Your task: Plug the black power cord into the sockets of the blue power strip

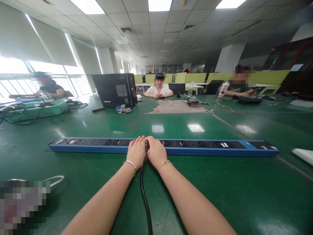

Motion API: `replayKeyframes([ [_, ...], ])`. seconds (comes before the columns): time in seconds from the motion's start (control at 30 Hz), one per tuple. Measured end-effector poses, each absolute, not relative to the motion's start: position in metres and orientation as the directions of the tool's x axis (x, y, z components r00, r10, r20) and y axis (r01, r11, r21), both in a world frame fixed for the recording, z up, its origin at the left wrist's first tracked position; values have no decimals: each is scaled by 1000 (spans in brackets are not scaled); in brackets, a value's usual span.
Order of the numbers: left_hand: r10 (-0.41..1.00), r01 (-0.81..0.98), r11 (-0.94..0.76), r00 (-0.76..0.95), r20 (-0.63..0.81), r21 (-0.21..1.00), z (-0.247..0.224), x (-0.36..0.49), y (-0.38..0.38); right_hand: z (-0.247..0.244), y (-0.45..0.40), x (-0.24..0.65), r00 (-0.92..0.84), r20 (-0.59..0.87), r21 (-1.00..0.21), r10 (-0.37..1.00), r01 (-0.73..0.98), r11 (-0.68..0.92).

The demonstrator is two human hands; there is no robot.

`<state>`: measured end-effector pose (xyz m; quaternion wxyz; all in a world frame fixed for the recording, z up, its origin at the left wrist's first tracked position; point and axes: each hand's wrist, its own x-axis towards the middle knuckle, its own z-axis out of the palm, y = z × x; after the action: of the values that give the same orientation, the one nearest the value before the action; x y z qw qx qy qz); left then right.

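Observation:
A long blue and black power strip (pixel 207 151) with rows of sockets lies crosswise on the green table. My left hand (pixel 137 150) rests over its middle, fingers closed together and reaching across to the far edge; the thumb is mostly hidden. Right beside it, my right hand (pixel 156 151) is closed around the plug (pixel 147 144) end of a black power cord (pixel 144 189). The plug is at the strip's top face; my fingers hide whether it sits in a socket. From there the cord runs down between my forearms and out of view.
A black computer case (pixel 113 90) stands across the table with gloves (pixel 124 109) by it. At left are a green basket (pixel 46 111) with cables and a blurred object (pixel 22 205) with a white cord. A bottle (pixel 190 89) and brown cardboard (pixel 176 107) lie ahead. Three people sit around.

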<state>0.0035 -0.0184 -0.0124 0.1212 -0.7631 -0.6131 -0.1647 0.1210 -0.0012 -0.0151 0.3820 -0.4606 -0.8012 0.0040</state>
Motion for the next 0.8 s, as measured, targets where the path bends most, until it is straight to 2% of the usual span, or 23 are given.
replayKeyframes([
  [0.1,904,980,-200,189,384,-10,-9,5,-21,-13,0,117,-237,651,-390,721,711,585],
  [0.2,907,982,-187,175,384,-6,-8,8,-21,-2,1,117,-95,745,-444,661,668,597],
  [0.3,899,983,-184,166,405,4,-10,8,-19,9,2,134,-40,793,-444,608,645,622],
  [0.4,894,984,-178,153,422,19,-14,7,-17,10,5,172,-37,745,-477,666,669,571],
  [0.5,894,983,-185,160,418,19,-17,5,-14,3,7,214,72,666,-576,743,683,450],
  [0.6,895,982,-187,162,415,19,-17,4,-14,-3,7,238,64,615,-618,786,657,431],
  [0.7,894,982,-188,161,418,23,-17,4,-14,-4,6,243,22,597,-614,802,656,439],
  [0.8,892,981,-192,160,422,34,-18,4,-14,-2,5,240,-13,624,-556,781,695,456],
])
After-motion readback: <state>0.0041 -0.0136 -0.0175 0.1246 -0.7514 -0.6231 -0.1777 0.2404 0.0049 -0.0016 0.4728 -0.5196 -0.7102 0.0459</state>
